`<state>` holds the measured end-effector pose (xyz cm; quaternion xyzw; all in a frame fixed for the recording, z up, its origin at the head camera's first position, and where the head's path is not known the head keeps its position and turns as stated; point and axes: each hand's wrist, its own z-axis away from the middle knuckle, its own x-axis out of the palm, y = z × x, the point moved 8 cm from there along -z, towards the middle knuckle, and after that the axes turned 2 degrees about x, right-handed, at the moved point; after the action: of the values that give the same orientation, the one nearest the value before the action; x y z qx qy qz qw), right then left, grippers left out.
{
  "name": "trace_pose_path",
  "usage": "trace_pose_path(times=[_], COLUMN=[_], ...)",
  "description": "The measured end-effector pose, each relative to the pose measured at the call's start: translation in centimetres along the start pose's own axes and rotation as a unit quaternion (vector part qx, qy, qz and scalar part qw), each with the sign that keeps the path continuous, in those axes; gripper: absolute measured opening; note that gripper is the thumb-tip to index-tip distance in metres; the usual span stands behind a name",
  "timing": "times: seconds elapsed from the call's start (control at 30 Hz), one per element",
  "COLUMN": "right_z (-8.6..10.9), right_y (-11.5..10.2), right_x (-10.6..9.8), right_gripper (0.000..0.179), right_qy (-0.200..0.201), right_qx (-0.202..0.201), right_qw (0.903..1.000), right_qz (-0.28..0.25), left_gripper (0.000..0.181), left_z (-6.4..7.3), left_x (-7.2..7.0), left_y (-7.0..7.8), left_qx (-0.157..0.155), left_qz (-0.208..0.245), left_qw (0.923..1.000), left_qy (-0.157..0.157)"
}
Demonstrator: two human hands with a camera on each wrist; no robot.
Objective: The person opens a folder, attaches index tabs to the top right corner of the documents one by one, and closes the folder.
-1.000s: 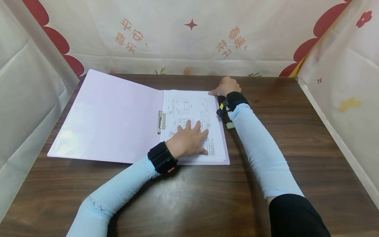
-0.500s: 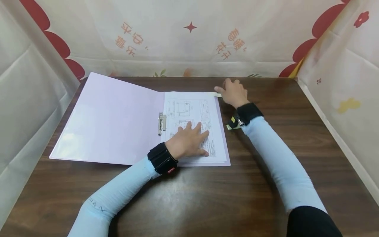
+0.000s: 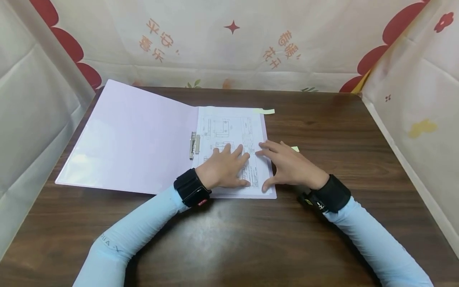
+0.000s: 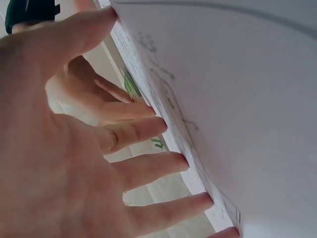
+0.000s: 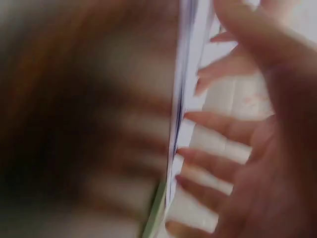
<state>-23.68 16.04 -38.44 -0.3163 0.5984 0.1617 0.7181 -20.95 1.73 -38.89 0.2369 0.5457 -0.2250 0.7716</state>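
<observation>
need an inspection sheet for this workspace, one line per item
Surface: dark wood-grain table, light reflecting off it
Job's things: open lilac folder with metal clip and printed sheets; pale green strip jutting past the top right corner; another green piece partly hidden
Clutter: nothing seen
Hands: left hand spread on the top sheet; right hand over the folder's right edge, fingers spread
Cables: nothing seen
Surroundings: pale printed cloth behind and at both sides
</observation>
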Motion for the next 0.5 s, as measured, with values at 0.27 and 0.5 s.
trace_pose_path(times=[0.27, 0.5], right_z=[0.0, -0.1], right_y=[-0.8, -1.3], right_x=[0.7, 0.3], right_gripper=[0.106, 0.078], right_qy=[-0.006, 0.03], right_qx=[0.009, 0.006], right_qw=[0.9999, 0.9985], right_qz=[-0.004, 0.045], left_gripper=[0.079, 0.053], left_z=[2.5, 5.5], left_x=[-0.1, 0.0], left_y=[-0.6, -0.2], left_qx=[0.015, 0.068], left_qz=[0.022, 0.014], left_qw=[0.9993, 0.9921], left_qy=[0.025, 0.104])
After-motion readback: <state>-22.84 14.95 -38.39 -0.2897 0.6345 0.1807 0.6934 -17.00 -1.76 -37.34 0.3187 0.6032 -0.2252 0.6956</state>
